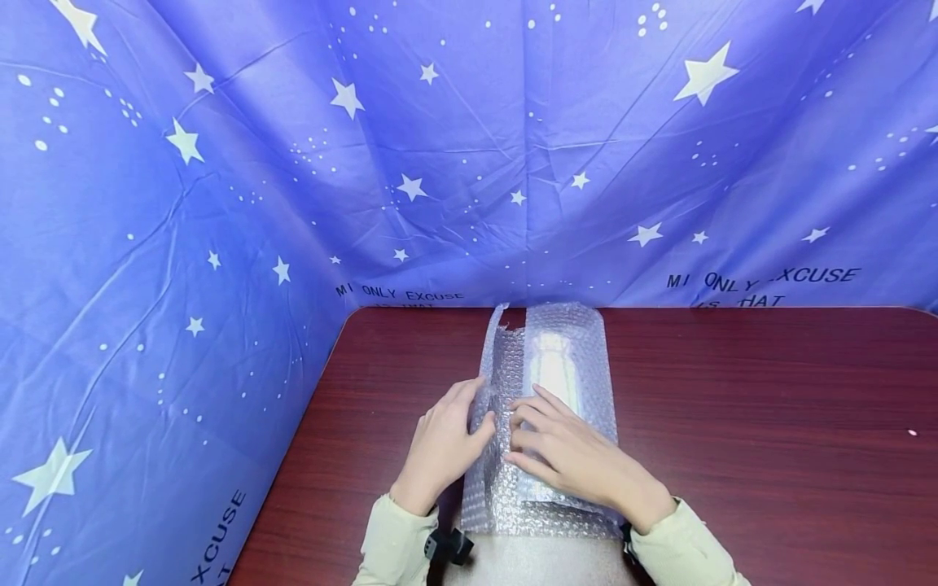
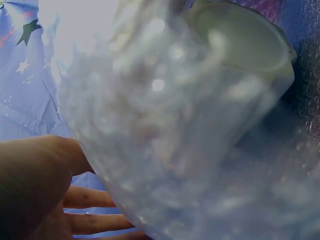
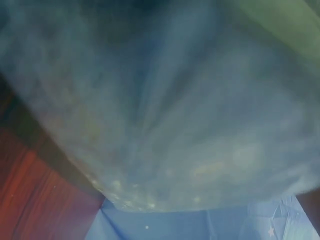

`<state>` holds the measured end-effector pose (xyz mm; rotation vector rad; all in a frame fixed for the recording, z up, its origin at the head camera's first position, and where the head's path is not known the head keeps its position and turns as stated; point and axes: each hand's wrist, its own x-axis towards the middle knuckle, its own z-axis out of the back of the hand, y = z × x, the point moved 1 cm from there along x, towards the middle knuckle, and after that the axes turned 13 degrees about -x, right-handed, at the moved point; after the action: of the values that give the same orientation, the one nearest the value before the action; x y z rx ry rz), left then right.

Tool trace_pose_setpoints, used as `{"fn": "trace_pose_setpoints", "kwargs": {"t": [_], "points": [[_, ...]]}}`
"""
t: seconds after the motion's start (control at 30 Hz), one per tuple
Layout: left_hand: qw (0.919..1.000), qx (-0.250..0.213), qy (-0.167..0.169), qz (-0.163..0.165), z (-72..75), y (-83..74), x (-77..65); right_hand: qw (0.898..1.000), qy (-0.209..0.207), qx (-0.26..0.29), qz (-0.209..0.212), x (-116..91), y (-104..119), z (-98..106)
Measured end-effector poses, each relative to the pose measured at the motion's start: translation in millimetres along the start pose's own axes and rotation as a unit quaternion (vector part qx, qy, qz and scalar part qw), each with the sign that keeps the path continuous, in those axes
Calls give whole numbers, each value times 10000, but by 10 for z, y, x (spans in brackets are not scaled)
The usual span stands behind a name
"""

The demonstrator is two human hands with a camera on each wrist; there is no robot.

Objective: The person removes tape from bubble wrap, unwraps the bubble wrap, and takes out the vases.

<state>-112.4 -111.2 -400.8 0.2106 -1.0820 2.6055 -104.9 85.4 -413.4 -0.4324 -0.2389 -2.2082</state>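
Note:
A sheet of bubble wrap [image 1: 479, 488] lies on the table in front of me, its left side standing up as a flap. Its right part is folded over a white vessel [image 1: 558, 370]; the round open rim of this white vessel [image 2: 245, 40] shows in the left wrist view. My left hand [image 1: 443, 443] touches the raised left flap from outside, fingers and thumb extended. Laid across the folded right part, my right hand [image 1: 567, 452] has spread, slightly bent fingers, their tips at the fold's inner edge. Blurred bubble wrap [image 3: 165, 125] hides the right hand in the right wrist view.
The dark red wooden table [image 1: 769, 423] extends to both sides. A blue star-patterned cloth [image 1: 469, 163] hangs behind and along the left side. One small white speck [image 1: 912, 433] lies far right. A pale surface [image 1: 542, 561] shows at the near edge, between the sleeves.

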Motion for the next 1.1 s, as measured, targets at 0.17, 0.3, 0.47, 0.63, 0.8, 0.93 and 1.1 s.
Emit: {"fn": "trace_pose_setpoints", "kwargs": {"t": [0.17, 0.3, 0.47, 0.63, 0.8, 0.93, 1.1], "points": [[10000, -20, 0, 16, 6, 5, 1, 9995, -295, -42, 137, -11, -17, 25], [10000, -25, -13, 24, 12, 7, -2, 9987, -471, -68, 168, -33, -47, 42], [10000, -28, -22, 36, 16, 13, -1, 9978, -643, -120, 114, -63, -77, 89], [10000, 16, -28, 49, 20, 25, -4, 9969, -769, -165, 37, -86, -99, 139], [9999, 7, -23, 121, 38, 35, -4, 9961, -855, -199, -13, -127, -137, 172], [9999, -1, 9, 168, 52, 47, -3, 9961, -860, -173, -67, -165, -182, 208], [9998, 25, 36, 170, 56, 65, -4, 9971, -715, -161, -226, -215, -237, 252]]}}
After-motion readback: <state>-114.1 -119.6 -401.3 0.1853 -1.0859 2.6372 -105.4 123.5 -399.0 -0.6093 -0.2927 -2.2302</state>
